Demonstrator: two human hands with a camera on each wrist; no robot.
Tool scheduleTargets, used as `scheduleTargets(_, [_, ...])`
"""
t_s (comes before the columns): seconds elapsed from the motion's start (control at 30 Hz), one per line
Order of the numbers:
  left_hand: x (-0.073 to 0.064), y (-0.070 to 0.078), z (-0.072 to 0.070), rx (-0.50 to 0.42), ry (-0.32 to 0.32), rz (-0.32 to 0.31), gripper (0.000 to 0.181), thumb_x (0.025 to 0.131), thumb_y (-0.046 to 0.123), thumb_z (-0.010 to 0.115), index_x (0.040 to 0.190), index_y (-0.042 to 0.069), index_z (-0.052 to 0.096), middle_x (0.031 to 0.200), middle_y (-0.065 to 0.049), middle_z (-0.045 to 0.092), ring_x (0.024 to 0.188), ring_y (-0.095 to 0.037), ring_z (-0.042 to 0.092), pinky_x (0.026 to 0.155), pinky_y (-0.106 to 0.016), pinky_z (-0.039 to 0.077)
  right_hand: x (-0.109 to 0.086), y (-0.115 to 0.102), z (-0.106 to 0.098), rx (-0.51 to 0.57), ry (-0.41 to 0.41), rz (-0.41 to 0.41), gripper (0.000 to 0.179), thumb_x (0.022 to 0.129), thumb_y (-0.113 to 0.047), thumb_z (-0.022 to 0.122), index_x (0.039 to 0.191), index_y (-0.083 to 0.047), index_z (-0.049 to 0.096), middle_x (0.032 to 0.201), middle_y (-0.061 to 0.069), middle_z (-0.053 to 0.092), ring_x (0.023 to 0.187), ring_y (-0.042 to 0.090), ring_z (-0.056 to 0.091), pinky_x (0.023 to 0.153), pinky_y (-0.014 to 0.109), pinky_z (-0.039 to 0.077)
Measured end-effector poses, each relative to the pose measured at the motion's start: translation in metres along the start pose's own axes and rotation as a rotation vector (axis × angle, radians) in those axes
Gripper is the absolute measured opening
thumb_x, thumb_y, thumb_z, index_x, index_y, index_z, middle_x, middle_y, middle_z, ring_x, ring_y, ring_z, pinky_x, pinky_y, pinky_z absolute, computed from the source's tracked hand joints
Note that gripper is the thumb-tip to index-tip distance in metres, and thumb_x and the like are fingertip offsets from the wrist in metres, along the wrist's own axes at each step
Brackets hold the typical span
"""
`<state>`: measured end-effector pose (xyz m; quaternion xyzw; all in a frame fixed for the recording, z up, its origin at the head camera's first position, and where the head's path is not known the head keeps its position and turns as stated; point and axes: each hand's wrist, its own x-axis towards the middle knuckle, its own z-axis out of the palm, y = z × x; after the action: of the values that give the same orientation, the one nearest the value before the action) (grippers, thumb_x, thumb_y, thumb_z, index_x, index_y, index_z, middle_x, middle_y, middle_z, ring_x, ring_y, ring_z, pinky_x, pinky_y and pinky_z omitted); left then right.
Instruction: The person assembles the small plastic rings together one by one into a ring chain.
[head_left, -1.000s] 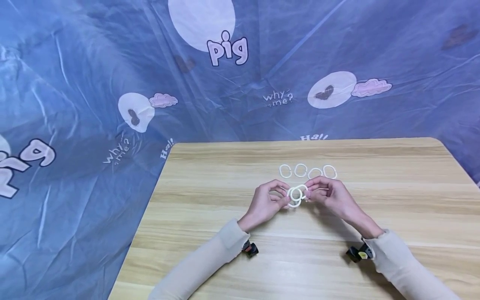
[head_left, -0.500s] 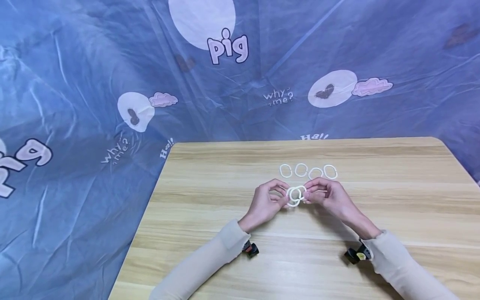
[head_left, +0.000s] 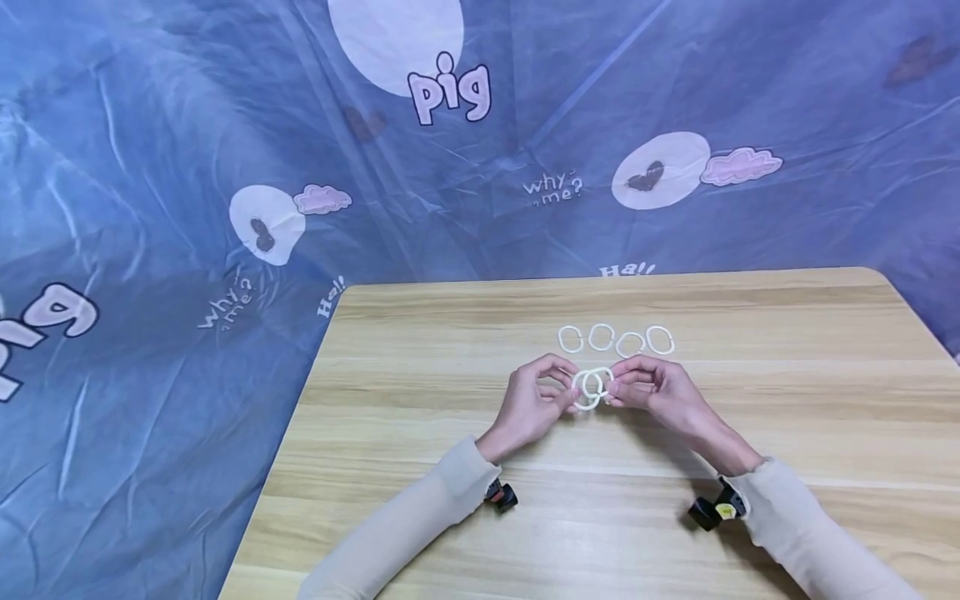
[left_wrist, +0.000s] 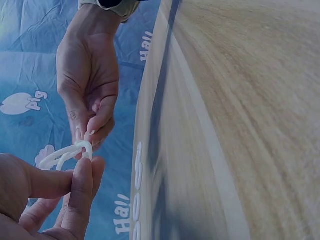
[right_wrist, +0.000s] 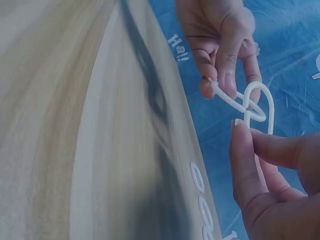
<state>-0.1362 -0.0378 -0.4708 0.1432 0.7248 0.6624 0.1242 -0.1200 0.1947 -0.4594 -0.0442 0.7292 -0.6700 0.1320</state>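
I see the left hand [head_left: 528, 403] pinching a white ring [right_wrist: 229, 100] at nine o'clock, the right hand [head_left: 674, 402] pinching a crossing second ring [right_wrist: 271, 106] at three, both likely light, stiff, best held by outer edges.

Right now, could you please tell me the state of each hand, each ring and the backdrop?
Left hand: pinching one ring
Right hand: pinching the other ring
Both held rings: raised, crossing each other
Four loose rings: lying flat on the table
Backdrop: wrinkled
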Motion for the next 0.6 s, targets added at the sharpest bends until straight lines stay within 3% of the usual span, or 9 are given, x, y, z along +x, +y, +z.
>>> scheduleTargets(0.2, [0.0,0.003,0.003,0.065,-0.038,0.033,0.029,0.089,-0.006,0.076,0.116,0.004,0.07,0.101,-0.016,0.073,0.072,-0.022,0.077,0.072,-0.045,0.068,-0.001,-0.002,-0.002,0.026,0.009,-0.002,0.028,0.095,0.004,0.069,0.121,0.011,0.059,0.093,-0.008,0.078,0.086,0.008,0.077,0.083,0.024,0.066])
scheduleTargets(0.4, [0.0,0.003,0.001,0.096,-0.015,0.051,0.026,0.092,-0.002,0.075,0.117,0.006,0.074,0.102,-0.012,0.073,0.072,-0.014,0.076,0.071,-0.043,0.068,0.0,-0.007,-0.005,0.056,0.049,-0.056,0.032,0.097,0.0,0.069,0.124,0.013,0.057,0.098,-0.004,0.079,0.087,0.009,0.078,0.084,0.026,0.065])
scheduleTargets(0.6, [0.001,0.005,-0.008,0.169,-0.016,0.086,0.023,0.095,0.002,0.073,0.117,0.008,0.076,0.103,-0.012,0.074,0.075,-0.035,0.077,0.059,-0.038,0.066,-0.002,-0.009,-0.007,0.082,0.068,-0.128,0.027,0.098,0.002,0.068,0.122,0.01,0.062,0.098,-0.002,0.079,0.086,0.009,0.078,0.082,0.026,0.065])
